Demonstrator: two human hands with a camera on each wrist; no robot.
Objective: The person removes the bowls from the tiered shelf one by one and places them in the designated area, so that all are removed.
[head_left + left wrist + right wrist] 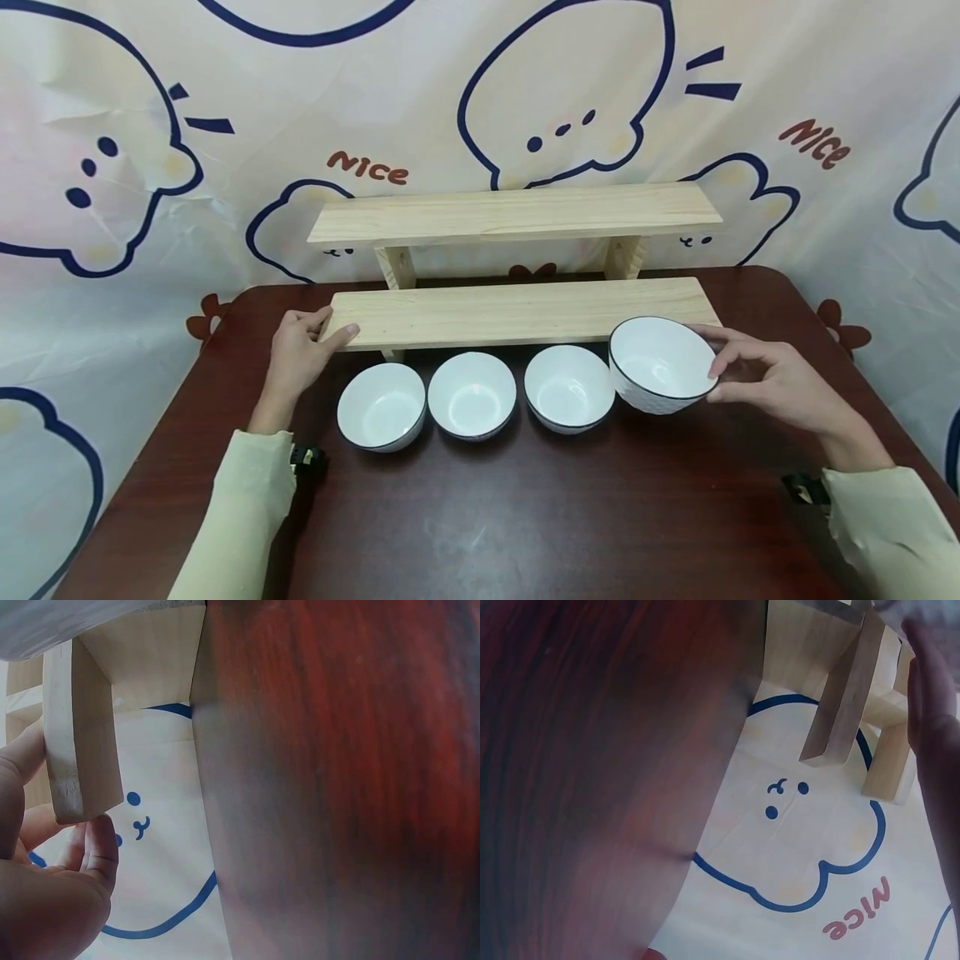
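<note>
My right hand (776, 379) holds a white bowl (660, 358) with a dark rim by its right side. This bowl is tilted and raised in front of the right end of the lower board. In the right wrist view, only part of the bowl (935, 637) shows beside the hand (937, 705). At the other end, my left hand (300, 358) grips the lower board (517, 312) of a two-tier wooden shelf, thumb on top. The left wrist view shows fingers (101, 847) against the board's end (82, 742). Three similar bowls stand in a row before the shelf: left (382, 408), middle (472, 396) and right (570, 387).
The upper board (517, 215) sits higher and farther back on wooden supports (624, 258). All of this stands on a dark reddish-brown table (525, 517). A patterned cloth (420, 100) hangs behind and along the sides.
</note>
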